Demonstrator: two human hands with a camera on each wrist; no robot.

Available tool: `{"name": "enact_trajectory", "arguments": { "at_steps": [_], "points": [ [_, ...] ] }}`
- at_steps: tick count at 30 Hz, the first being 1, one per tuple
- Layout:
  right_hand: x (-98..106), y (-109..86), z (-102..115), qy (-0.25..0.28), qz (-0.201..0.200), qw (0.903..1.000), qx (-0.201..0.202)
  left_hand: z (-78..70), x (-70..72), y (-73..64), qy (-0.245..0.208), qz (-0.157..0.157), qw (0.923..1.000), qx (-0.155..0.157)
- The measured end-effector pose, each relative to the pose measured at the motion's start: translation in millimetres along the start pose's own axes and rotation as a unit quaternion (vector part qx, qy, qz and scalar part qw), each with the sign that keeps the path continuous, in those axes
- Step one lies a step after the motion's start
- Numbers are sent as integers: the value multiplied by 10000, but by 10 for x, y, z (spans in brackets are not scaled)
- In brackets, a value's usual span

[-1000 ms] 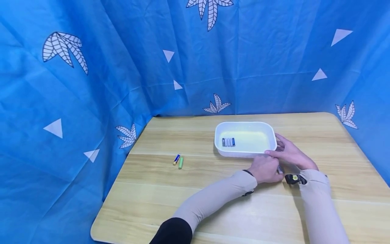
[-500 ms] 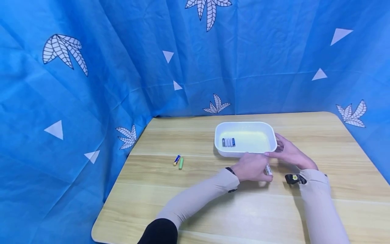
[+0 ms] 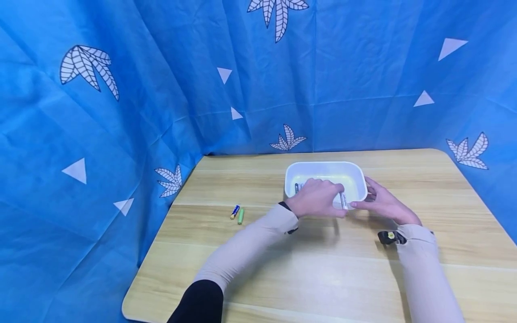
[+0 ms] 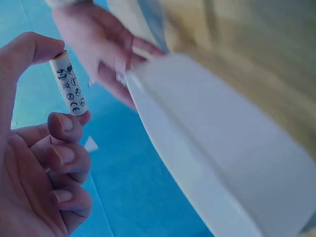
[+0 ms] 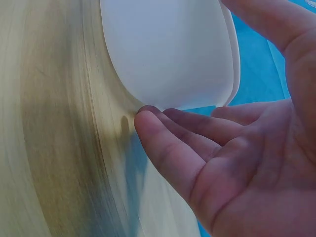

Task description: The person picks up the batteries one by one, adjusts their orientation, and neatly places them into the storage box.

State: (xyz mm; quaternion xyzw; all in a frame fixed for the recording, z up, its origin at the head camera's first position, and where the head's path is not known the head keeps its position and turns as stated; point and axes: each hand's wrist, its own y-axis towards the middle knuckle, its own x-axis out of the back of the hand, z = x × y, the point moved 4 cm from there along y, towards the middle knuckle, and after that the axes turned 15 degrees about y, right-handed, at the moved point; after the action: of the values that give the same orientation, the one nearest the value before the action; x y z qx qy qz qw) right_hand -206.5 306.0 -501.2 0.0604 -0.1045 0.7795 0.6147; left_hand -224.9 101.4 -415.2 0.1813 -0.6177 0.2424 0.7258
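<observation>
My left hand [image 3: 317,198] is over the front rim of a white plastic container [image 3: 325,164]. In the left wrist view its thumb and index finger pinch a white battery [image 4: 69,84] by its two ends, and the other fingers are curled beneath. My right hand [image 3: 383,202] rests at the container's right end. Its thumb lies at the front corner and its extended fingers along the side; in the right wrist view the fingertips [image 5: 148,118] meet the container's edge. A row of small batteries [image 3: 297,186] lies inside at the left, mostly hidden behind my left hand.
Left of the container, a blue-and-gold battery [image 3: 234,211] and a green battery [image 3: 240,216] lie on the wooden table [image 3: 194,251]. A blue patterned curtain [image 3: 161,80] hangs behind the table and along its sides.
My left hand has moved from the table at the container's front right, leftward and up over the rim, with the battery between its fingers. The right hand and the container have stayed in place.
</observation>
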Motion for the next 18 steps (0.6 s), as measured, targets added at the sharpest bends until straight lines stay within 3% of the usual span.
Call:
{"name": "enact_trajectory", "arguments": {
  "at_steps": [10, 14, 18],
  "points": [
    [-15, 3, 2, -9, -34, 10000, -45, 592, -52, 141, 18, -213, 9990, 394],
    [-5, 5, -5, -11, -66, 9999, -92, 763, -131, 216, -196, -101, 9982, 564],
    [0, 10, -16, 26, -52, 9999, -97, 877, -217, 273, -188, -228, 9974, 663]
  ]
}}
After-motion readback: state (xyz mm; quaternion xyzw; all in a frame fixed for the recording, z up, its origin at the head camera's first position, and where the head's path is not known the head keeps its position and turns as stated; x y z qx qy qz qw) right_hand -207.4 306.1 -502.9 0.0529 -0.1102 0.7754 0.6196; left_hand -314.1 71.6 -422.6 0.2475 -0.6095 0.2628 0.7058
